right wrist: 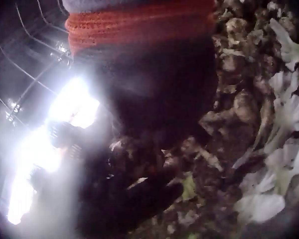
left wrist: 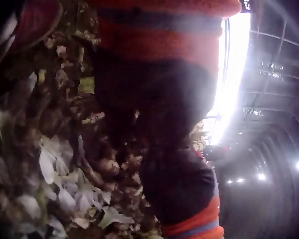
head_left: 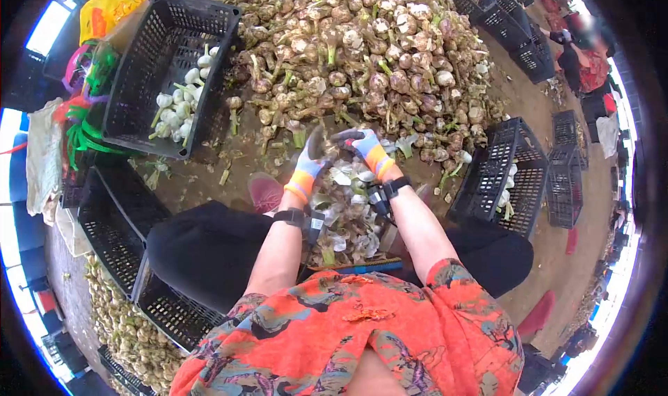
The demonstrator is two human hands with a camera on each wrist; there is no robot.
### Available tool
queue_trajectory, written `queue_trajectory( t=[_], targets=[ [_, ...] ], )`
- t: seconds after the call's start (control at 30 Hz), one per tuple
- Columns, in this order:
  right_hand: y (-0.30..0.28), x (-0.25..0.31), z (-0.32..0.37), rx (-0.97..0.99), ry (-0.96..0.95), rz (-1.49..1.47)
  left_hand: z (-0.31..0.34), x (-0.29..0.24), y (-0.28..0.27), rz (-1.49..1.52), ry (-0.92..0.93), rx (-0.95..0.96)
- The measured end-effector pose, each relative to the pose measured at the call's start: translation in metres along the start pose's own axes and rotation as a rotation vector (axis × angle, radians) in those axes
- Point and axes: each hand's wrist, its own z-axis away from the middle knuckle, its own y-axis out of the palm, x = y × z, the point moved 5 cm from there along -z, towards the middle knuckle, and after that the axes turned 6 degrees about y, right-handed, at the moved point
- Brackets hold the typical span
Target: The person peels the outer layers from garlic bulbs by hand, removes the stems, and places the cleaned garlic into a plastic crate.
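Two gloved hands meet at the near edge of a heap of dirty, stalked garlic bulbs (head_left: 376, 48) that fills the upper centre of the frame. The left hand (head_left: 309, 161), in a pale glove with orange cuff and dark fingers, points upward; the right hand (head_left: 367, 146), gloved alike, reaches across towards it. The step looks like close work with the fingertips, and a next move calls for keeping both thumbs near one another. Whether either grip is clenched, released or closed on a bulb I cannot tell, since the dark fingers blur into the brown litter and the wrist views are murky. Below the hands, at the centre, lies a mound of loose white and brown garlic skins (head_left: 341, 241), which could hide a dropped bulb. Clean white bulbs (head_left: 177, 111) sit in a black slatted plastic crate (head_left: 170, 52) at the upper left; another black plastic crate (head_left: 487, 166) stands at the right with a few pale bulbs inside. Black-trousered knees (head_left: 198, 250) flank the skins, and a reach to the left crate must clear a pink shoe (head_left: 264, 191).
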Motion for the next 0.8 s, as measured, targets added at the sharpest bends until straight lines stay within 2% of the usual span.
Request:
queue_trajectory(
  t=[0.03,0.1,0.13,0.2,0.23,0.27,0.33,0.37,0.4,0.47,0.53,0.6,0.67,0.73,0.8],
  targets=[
    [0.006,0.018,0.017,-0.006,0.004,0.005,0.000,-0.008,0.006,0.008,-0.002,0.001],
    [0.014,0.057,0.043,-0.059,-0.161,-0.131,-0.009,-0.029,0.018,0.036,0.027,0.056],
    [0.012,0.066,0.049,-0.133,-0.277,-0.388,-0.011,-0.044,0.023,0.039,0.038,0.069],
    [0.006,0.068,0.060,-0.289,-0.231,-0.504,-0.015,-0.064,0.030,0.493,0.028,-0.028],
    [0.008,0.069,0.057,-0.342,-0.114,-0.363,-0.015,-0.070,0.034,0.439,0.106,-0.038],
    [0.018,0.070,0.058,-0.177,-0.041,-0.375,-0.014,-0.075,0.039,0.443,0.113,-0.023],
    [0.019,0.073,0.048,-0.291,-0.266,-0.308,-0.007,-0.096,0.049,0.268,0.213,0.030],
    [0.015,0.071,0.054,-0.319,-0.169,-0.168,-0.005,-0.103,0.053,0.341,0.189,0.045],
    [0.020,0.077,0.063,-0.325,-0.179,-0.167,-0.002,-0.112,0.056,0.344,0.196,0.055],
    [0.037,0.092,0.078,-0.226,-0.271,-0.408,0.004,-0.125,0.058,0.353,0.173,0.045],
    [0.044,0.103,0.095,-0.212,-0.267,-0.449,0.006,-0.125,0.059,0.405,0.209,0.065],
    [0.047,0.107,0.107,-0.173,-0.225,-0.478,0.009,-0.134,0.060,0.075,0.377,0.065],
    [0.041,0.105,0.109,-0.169,-0.281,-0.429,0.014,-0.139,0.063,0.174,0.316,0.065],
    [0.041,0.108,0.121,-0.199,-0.195,-0.360,0.010,-0.125,0.065,0.409,0.120,0.085],
    [0.037,0.104,0.123,-0.174,-0.201,-0.337,0.012,-0.124,0.069,0.519,0.084,0.094]
  ],
)
